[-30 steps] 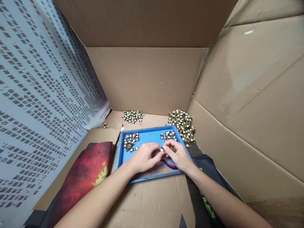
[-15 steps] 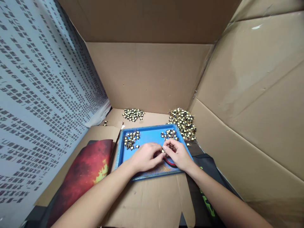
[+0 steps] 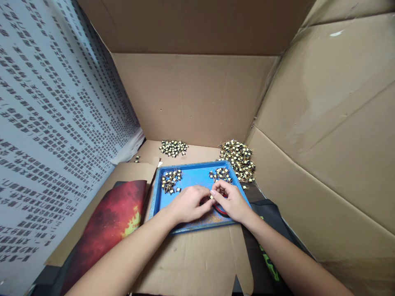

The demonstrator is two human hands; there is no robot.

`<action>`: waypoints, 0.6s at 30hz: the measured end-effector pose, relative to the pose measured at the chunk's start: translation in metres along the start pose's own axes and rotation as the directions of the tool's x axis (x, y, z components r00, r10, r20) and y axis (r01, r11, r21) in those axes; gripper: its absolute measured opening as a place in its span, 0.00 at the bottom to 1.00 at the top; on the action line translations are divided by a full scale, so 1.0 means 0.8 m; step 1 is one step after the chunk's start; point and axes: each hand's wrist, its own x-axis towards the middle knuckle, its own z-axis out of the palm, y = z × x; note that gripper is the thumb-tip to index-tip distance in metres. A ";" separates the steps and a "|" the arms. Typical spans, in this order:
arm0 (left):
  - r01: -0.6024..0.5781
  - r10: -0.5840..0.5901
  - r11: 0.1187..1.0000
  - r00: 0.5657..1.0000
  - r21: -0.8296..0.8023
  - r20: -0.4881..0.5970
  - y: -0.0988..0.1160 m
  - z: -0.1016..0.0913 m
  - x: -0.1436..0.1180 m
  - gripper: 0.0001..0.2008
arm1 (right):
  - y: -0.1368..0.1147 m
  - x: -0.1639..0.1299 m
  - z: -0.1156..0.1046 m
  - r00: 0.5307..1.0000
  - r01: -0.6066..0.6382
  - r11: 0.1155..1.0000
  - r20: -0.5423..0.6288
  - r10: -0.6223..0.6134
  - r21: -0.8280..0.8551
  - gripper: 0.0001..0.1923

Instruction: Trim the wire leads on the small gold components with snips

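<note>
Hands (image 3: 189, 203) meet over blue tray (image 3: 197, 177) holding small parts (image 3: 170, 181).

Cardboard floor (image 3: 197, 263): blue tray (image 3: 191, 177), 2 component piles (image 3: 173, 148), red sheet (image 3: 114, 218).

Looks like a makeshift small-parts workstation, piecework bench kind of setup rather than a home desk. Cardboard walls (image 3: 191, 98) box in the whole spot around a blue tray (image 3: 191, 176). Behind the tray sit two heaps of tiny electronic components (image 3: 237, 159), more lie in it. Left of the tray hangs a printed sheet (image 3: 52, 123) covered in dense text.
</note>
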 end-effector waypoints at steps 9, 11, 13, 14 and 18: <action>0.003 -0.003 1.000 1.000 0.009 0.006 0.000 0.000 0.000 0.10 | 0.000 0.000 0.000 1.000 -0.006 1.000 0.003 0.006 -0.017 0.06; 0.003 -0.003 1.000 1.000 0.003 0.008 0.000 0.000 0.000 0.10 | 0.000 0.000 0.000 1.000 -0.004 1.000 0.004 0.004 -0.024 0.06; 0.002 -0.002 1.000 1.000 -0.001 0.010 0.000 0.000 0.000 0.10 | -0.001 0.000 0.000 1.000 -0.002 1.000 0.006 0.002 -0.029 0.06; 0.000 0.000 1.000 1.000 -0.002 0.013 0.000 0.000 0.000 0.10 | -0.001 0.000 0.000 1.000 0.000 1.000 0.007 0.000 -0.031 0.06; -0.002 0.002 1.000 1.000 0.001 0.015 0.000 0.000 0.001 0.11 | -0.002 0.000 0.000 1.000 0.007 0.999 0.005 -0.007 -0.041 0.06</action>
